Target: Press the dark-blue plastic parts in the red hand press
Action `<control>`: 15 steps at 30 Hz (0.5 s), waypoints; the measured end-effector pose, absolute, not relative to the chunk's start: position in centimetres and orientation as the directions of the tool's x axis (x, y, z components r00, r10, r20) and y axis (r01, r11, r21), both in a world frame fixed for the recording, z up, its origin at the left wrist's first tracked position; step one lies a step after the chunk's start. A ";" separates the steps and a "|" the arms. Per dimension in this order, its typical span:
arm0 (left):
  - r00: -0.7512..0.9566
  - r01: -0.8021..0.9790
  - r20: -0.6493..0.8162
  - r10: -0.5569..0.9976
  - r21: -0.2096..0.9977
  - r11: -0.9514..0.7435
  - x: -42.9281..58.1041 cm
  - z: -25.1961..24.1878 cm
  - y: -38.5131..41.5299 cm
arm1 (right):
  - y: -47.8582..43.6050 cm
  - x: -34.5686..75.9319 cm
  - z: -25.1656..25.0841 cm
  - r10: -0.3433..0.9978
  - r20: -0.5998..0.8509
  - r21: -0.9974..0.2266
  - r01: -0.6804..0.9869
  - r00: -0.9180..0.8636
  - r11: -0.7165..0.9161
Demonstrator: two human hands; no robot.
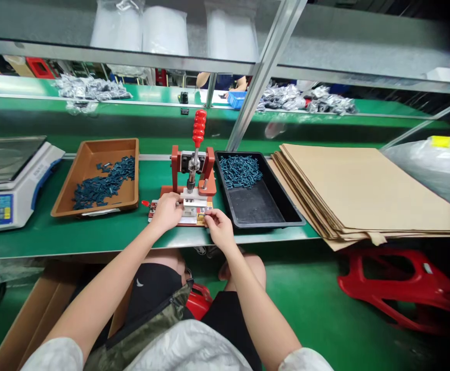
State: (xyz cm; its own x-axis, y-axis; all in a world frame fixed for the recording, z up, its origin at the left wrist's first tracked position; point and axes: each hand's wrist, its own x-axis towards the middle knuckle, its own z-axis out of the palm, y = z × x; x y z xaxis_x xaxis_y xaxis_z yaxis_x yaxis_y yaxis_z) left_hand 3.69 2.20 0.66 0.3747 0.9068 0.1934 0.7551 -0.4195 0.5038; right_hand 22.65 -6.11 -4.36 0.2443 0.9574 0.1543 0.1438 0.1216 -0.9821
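Because the red-handled hand press point(196, 165) stands on the green worktop point(104, 237) between a brown tray point(93, 145) and a black tray point(271, 224), both within easy reach, the left hand point(166, 211) and right hand point(219, 229) curl narrowly at its base, anything held hidden.

Pretty plain work outfit here: a crinkly white short-sleeve top point(186, 348) with loose sleeves, black shorts point(151, 288) with a little white bird-ish logo point(139, 282), and a camo-print piece point(143, 335) with a black zip edge, can't tell if it's a bag or a jacket. Forearms are bare, and the left hand point(166, 211) and right hand point(219, 229) have nothing on them.
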 end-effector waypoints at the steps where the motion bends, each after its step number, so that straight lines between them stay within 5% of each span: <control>1: 0.378 0.750 0.187 0.906 0.512 -0.419 3.6 0.7 2.4 | -6.1 22.6 -4.4 0.957 0.147 -0.986 0.118 0.251 0.121; 6: 0.460 0.739 0.160 0.874 0.478 -0.476 3.6 1.2 2.3 | -6.4 22.4 -4.3 0.959 0.169 -0.982 0.120 0.228 0.145; 15: 0.350 0.808 0.444 0.825 0.303 -0.506 -0.8 3.6 -1.2 | -6.4 22.0 -4.3 0.940 0.233 -0.960 0.211 0.251 0.182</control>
State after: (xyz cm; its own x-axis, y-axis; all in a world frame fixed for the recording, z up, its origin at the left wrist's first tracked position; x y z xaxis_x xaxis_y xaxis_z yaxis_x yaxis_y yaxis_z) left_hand -0.80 -1.23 3.59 0.3503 0.8247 0.4440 0.8075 -0.5061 0.3030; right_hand 21.96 -6.41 -4.25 0.2507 0.9396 0.2332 0.2106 0.1822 -0.9604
